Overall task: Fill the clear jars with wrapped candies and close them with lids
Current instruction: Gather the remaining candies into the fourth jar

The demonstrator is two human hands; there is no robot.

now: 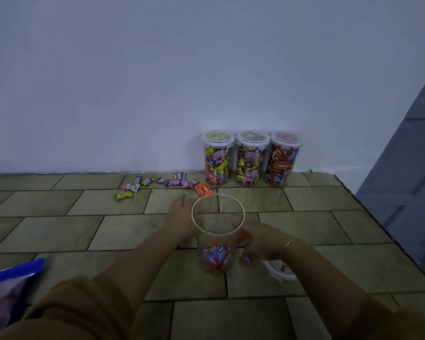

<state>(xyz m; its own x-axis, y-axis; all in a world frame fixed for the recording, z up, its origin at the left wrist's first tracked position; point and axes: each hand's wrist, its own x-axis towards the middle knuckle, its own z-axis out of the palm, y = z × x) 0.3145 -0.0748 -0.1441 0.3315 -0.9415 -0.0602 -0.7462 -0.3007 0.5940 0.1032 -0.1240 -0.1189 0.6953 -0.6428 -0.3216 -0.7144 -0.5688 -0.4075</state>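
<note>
Nearest, at the lower left edge, lies a blue-topped plastic bag (8, 288) on the tiled floor (317, 227); what it holds cannot be made out. Two brown sleeves (88, 298) reach forward from the bottom of the view to an open clear jar (217, 231) standing on the floor in the middle. It has no lid on and holds only a small heap of orange and blue wrapped candies (216, 257) at its bottom, so it is barely begun.

The left hand (180, 217) lies against the jar's left side with its fingers straight, steadying it and curled around nothing. The right hand (258, 241) is low at the jar's right side, partly seen through the clear wall and blurred; something orange and a pink piece show by its fingers, but whether it grips them cannot be told. A thin bracelet (289, 243) sits on that wrist. Just under the right forearm lies a white lid (281, 273), most likely this jar's.

Farther on, a scatter of loose candies (167, 184) lies near the wall, left of the jars. Against the white wall (182, 69) stand three filled jars (249, 160) in a row, touching, each with its lid on.

By this showing three jars are done; the fourth needs nearly all its filling and then its lid.
</note>
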